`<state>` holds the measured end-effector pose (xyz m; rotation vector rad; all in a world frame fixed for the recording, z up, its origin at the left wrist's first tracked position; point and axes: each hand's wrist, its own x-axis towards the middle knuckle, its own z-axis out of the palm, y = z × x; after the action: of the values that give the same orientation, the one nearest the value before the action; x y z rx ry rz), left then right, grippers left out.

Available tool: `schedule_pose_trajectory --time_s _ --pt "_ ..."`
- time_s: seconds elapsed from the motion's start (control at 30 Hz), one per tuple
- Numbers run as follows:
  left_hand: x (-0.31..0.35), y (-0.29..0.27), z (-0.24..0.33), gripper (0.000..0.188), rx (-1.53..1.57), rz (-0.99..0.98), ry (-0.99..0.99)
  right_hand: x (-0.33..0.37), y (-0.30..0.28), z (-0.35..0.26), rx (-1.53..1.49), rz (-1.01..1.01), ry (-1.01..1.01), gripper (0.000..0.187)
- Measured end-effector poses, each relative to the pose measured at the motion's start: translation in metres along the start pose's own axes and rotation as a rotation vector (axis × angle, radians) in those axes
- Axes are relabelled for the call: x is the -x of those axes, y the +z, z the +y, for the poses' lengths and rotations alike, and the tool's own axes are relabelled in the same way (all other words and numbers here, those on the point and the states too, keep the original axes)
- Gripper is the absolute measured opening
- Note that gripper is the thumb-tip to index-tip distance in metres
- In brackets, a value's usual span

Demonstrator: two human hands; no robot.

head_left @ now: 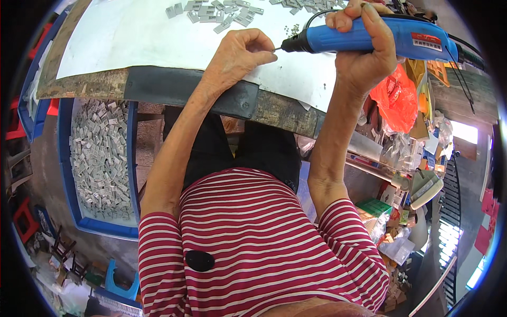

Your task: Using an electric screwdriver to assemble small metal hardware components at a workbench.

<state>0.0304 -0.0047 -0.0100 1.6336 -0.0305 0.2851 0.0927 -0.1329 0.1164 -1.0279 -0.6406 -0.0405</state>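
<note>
My right hand (364, 47) is wrapped round a blue electric screwdriver (338, 38), held level with its black nose and thin bit pointing left. At the tip of that bit, my left hand (238, 55) pinches with thumb and forefinger; whatever sits between the fingertips is too small to make out, perhaps only the bit's end. Beneath both hands lies a white sheet (127, 39) covering the worktable. A small pile of tiny screws (291, 30) rests on the sheet just behind the screwdriver's nose. Farther back are several flat grey rectangular pieces (216, 11) with small slots.
Below the table's worn front edge (285, 111), at left, a blue tray (66, 158) holds many grey pieces (100, 153). To the right hangs a red plastic bag (395, 100) near assorted clutter. A blue stool (119, 280) stands on the floor at lower left.
</note>
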Motion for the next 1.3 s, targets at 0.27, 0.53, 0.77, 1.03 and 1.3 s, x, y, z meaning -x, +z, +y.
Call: schedule_pose_trajectory --time_s 0.27,0.53,0.77,1.03,1.3 --pt "-0.001 0.000 0.000 0.021 -0.021 -0.029 -0.013 -0.001 0.002 0.000 0.016 0.000 -0.003 0.014" --pt "0.000 0.002 0.000 0.018 -0.228 0.174 0.082 -0.001 0.001 0.006 -0.514 -0.063 0.085 0.015" --pt "-0.003 0.009 -0.013 0.018 -0.655 0.237 0.275 -0.002 0.005 0.013 0.126 0.029 -0.019 0.014" --pt "-0.007 0.014 -0.013 0.015 -0.652 0.200 0.182 -0.010 -0.008 0.037 0.078 0.143 0.030 0.016" --pt "-0.006 0.012 -0.014 0.008 -0.549 0.245 0.159 -0.007 0.005 0.051 -0.361 -0.070 -0.044 0.013"
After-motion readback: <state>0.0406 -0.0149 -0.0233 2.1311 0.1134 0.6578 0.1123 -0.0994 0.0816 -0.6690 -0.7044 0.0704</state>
